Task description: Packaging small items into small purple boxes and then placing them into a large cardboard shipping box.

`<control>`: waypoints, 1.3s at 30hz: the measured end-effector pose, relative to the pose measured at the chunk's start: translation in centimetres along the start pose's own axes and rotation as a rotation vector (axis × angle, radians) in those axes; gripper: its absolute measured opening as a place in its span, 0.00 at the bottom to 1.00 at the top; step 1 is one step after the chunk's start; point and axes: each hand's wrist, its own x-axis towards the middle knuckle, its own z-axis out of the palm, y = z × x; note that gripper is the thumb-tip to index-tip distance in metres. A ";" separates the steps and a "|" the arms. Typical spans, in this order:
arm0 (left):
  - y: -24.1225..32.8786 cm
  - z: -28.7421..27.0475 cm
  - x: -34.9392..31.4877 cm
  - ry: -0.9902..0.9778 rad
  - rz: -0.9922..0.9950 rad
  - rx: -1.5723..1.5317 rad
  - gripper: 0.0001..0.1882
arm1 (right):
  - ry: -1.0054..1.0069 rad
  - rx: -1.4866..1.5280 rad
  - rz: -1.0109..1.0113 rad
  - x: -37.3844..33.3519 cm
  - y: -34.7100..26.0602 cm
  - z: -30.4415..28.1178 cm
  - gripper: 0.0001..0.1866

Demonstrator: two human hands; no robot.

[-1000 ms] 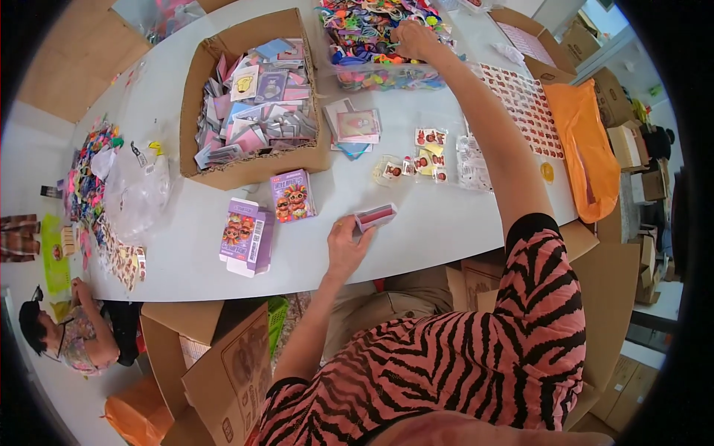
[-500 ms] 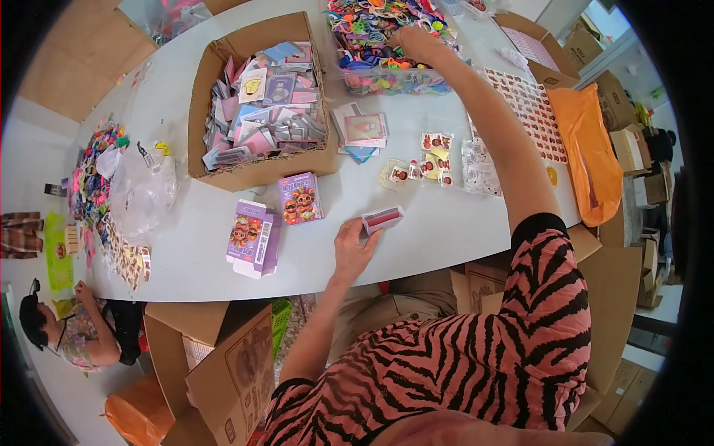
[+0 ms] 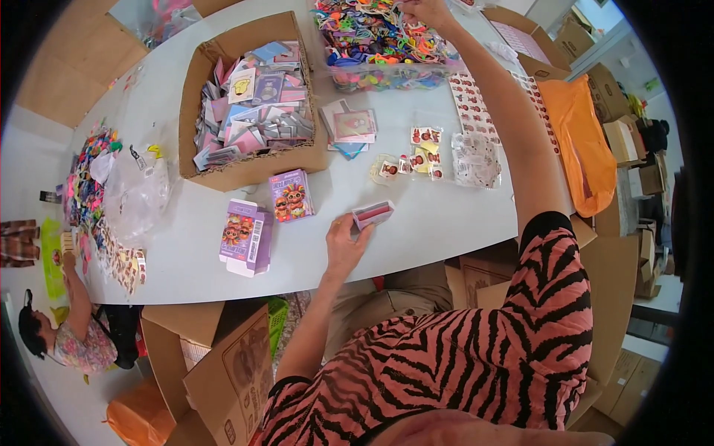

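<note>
My left hand [image 3: 346, 245] grips a small open carton [image 3: 373, 214] above the near part of the table; its open end faces up and shows something reddish inside. My right arm reaches far forward, and my right hand [image 3: 428, 13] is over a clear plastic bin [image 3: 394, 76] heaped with small colourful trinkets [image 3: 372, 33]. Its fingers are curled together among the trinkets; what they hold, if anything, is too small to make out. Left of the held carton, a stack of purple printed cards or flat cartons [image 3: 292, 196] lies beside a purple printed box [image 3: 244, 238].
A cardboard box [image 3: 253, 167] full of cards stands at the back left, with loose cards [image 3: 353, 126] beside it. Small bagged stickers [image 3: 425, 152], sticker sheets [image 3: 476, 104] and an orange bag [image 3: 579, 141] lie rightward. Another person [image 3: 74, 338] works at the far left.
My right hand has shifted further back and slightly right over the bin. My left hand still holds the carton. The whole view has shifted slightly, and the other person's arm has moved.
</note>
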 end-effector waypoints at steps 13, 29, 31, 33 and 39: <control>0.7 0.4 0.5 -0.028 -0.001 -0.028 0.12 | -0.319 -0.141 0.459 -3.3 0.7 4.2 0.10; 0.0 -0.5 -0.8 -0.059 -0.089 -0.004 0.15 | -0.272 -0.298 0.534 -3.8 -7.7 4.3 0.15; 0.4 0.4 0.2 -0.103 -0.011 -0.043 0.14 | -0.249 -0.708 -0.044 -6.2 -3.8 -0.2 0.12; 0.4 0.2 0.4 -0.096 -0.052 -0.067 0.14 | -0.220 0.040 0.424 -7.8 -7.7 -0.4 0.09; -0.3 -0.1 0.3 -0.035 -0.023 -0.086 0.14 | -0.445 0.365 0.529 -13.5 -23.0 0.2 0.09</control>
